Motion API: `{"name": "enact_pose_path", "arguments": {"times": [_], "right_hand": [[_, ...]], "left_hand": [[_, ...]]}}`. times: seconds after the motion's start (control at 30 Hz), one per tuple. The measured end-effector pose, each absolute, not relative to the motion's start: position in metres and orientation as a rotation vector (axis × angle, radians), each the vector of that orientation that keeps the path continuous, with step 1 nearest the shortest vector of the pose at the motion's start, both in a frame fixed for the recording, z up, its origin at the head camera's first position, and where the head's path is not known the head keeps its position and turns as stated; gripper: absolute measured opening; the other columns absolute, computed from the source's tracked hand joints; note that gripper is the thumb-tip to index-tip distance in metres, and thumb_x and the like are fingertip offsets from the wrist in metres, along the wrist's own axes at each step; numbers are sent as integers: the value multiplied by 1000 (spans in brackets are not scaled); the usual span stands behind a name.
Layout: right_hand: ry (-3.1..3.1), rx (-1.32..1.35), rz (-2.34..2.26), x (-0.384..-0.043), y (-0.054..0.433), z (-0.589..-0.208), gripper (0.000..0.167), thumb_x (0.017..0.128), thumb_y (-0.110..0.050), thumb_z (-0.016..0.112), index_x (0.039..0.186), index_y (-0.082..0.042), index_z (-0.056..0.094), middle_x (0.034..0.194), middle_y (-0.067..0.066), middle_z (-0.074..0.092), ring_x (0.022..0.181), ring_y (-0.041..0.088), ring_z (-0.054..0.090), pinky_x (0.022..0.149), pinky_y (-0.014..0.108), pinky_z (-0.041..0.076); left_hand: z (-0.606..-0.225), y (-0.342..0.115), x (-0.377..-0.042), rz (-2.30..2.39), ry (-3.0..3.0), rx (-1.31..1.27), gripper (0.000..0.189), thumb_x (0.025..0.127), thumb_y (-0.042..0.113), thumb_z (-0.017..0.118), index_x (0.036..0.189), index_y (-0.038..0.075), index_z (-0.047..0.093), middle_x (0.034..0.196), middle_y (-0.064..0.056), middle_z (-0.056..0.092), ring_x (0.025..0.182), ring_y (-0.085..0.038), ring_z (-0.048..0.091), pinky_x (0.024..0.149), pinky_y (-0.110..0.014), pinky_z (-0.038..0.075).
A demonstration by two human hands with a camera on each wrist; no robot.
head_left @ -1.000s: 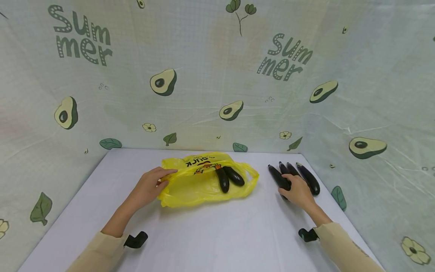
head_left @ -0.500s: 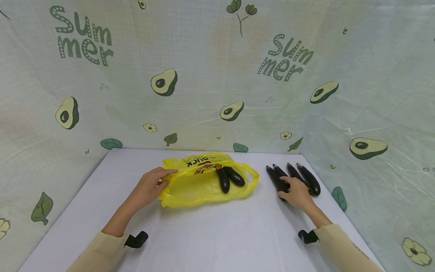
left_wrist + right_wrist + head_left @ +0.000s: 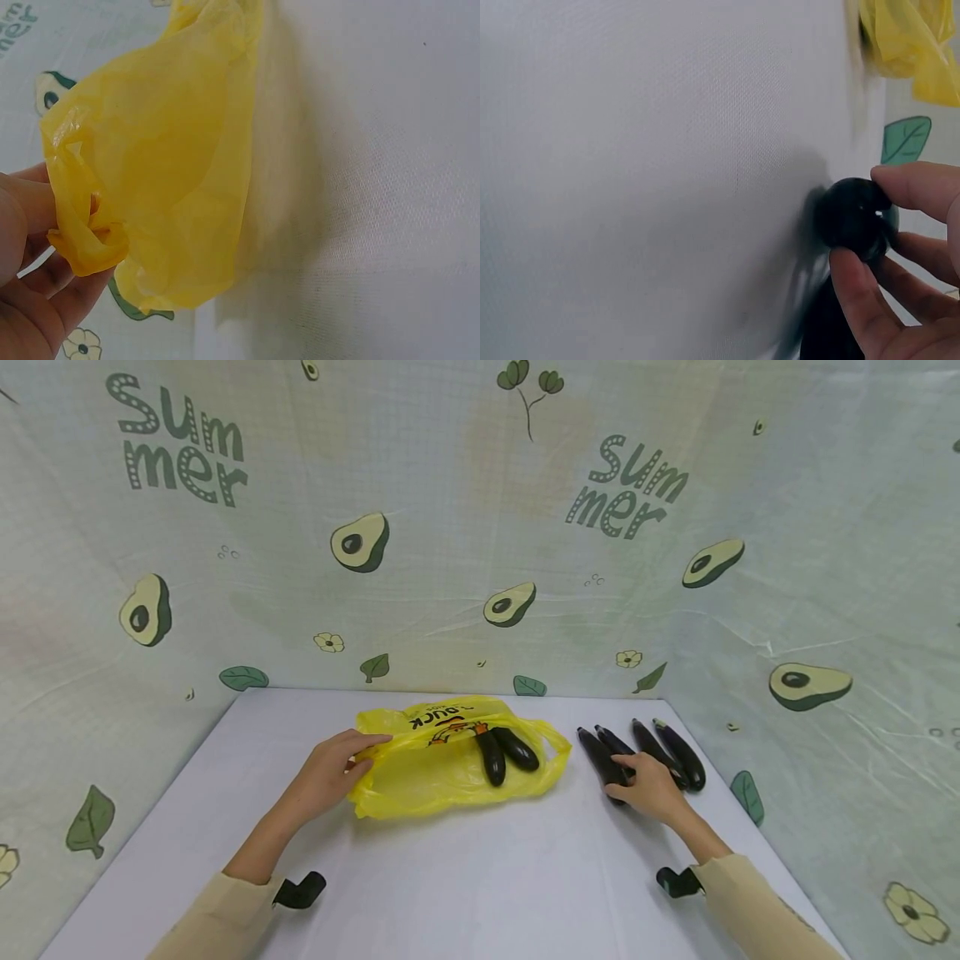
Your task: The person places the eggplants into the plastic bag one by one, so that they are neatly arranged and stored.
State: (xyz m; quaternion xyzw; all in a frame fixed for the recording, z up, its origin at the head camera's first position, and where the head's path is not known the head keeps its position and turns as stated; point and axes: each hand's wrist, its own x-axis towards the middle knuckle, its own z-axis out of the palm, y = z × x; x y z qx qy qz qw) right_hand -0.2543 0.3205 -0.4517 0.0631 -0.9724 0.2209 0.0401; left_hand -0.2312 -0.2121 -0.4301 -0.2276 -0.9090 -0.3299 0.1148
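The right hand (image 3: 649, 787) is pinching, with curled fingers (image 3: 855, 289), the rounded end of a glossy, near-black eggplant (image 3: 596, 753) lying on the white worktop (image 3: 487, 877); three more eggplants (image 3: 651, 741) are lying alongside. The left hand (image 3: 327, 773) is gripping the edge of a translucent yellow bag (image 3: 412, 778), its mouth gaping, two similar eggplants (image 3: 492, 758) lying in it.

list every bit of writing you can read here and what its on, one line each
"Sum mer": backdrop cloth, upper left of the head view
"Sum mer": same cloth, right of centre
"mer": same cloth, top left corner of the left wrist view, with the line above cut off
"DUCK": yellow bag
Smaller marks around "DUCK": too small to read surely
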Motion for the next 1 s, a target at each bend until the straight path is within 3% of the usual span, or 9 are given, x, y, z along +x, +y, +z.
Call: {"name": "enact_pose_path", "arguments": {"times": [0.37,0.5,0.63,0.73,0.93,1.0], "right_hand": [[-3031,179,732,-256,320,-451,61,89,-18,86,141,3,64,83,6,57,71,18,50,59,32,41],[-3049,171,724,-256,321,-450,61,89,-17,84,143,2,63,100,13,67,75,21,54,61,34,45],[-3065,165,693,-257,322,-451,61,90,-18,83,144,0,62,127,26,70,102,38,69,81,50,60],[-3075,156,683,-257,322,-450,61,90,-19,83,144,0,62,131,31,68,116,46,67,89,59,59],[-3059,148,712,-256,320,-450,61,89,-19,84,143,1,62,125,31,70,87,27,66,72,44,58],[-3047,155,719,-256,321,-451,61,89,-18,83,143,2,62,125,32,70,84,25,65,69,42,58]], "left_hand": [[-430,-211,-232,-962,-2674,-659,51,96,-7,72,142,16,69,123,-4,70,104,-20,66,87,-38,64],[-430,-211,-232,-965,-2682,-647,51,97,-6,72,142,17,69,125,-5,70,106,-21,66,87,-40,64],[-430,-211,-231,-961,-2690,-639,51,97,-6,72,142,17,69,123,-5,70,105,-21,66,87,-40,64],[-430,-211,-231,-952,-2693,-637,51,97,-6,72,142,17,69,121,-4,70,104,-20,65,88,-39,64],[-430,-212,-231,-952,-2688,-644,51,97,-6,72,142,16,69,123,-5,70,105,-21,66,87,-39,64],[-430,-212,-231,-956,-2686,-646,51,97,-6,72,142,16,69,124,-5,70,106,-21,66,87,-39,64]]}}
